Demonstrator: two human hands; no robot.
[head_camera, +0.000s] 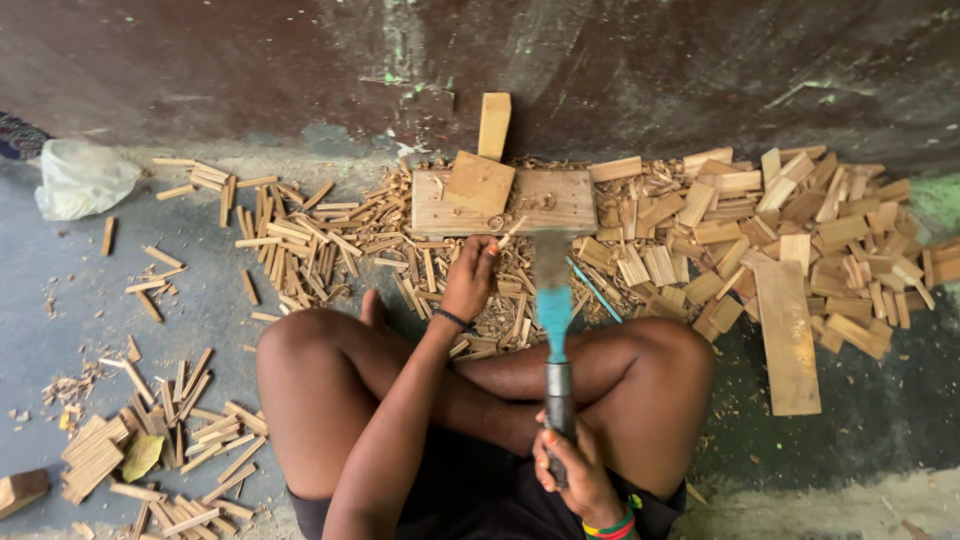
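Observation:
I sit cross-legged on the floor facing a flat wooden block (545, 205). My left hand (470, 277), with a dark band on the wrist, pinches a thin wooden stick (511, 233) standing at the block's near edge. My right hand (573, 468), wearing coloured bangles, grips the dark handle of a chopping blade (553, 300). The blade is blue-tinted and blurred, and it points forward over my legs towards the stick. A square wood piece (478, 182) lies on the block.
A heap of short wood offcuts (800, 210) and a long plank (787, 335) lie to the right. Split thin sticks (290, 235) spread to the left, with more sticks (190, 430) at lower left. A white plastic bag (80, 178) sits by the dark wall (250, 60).

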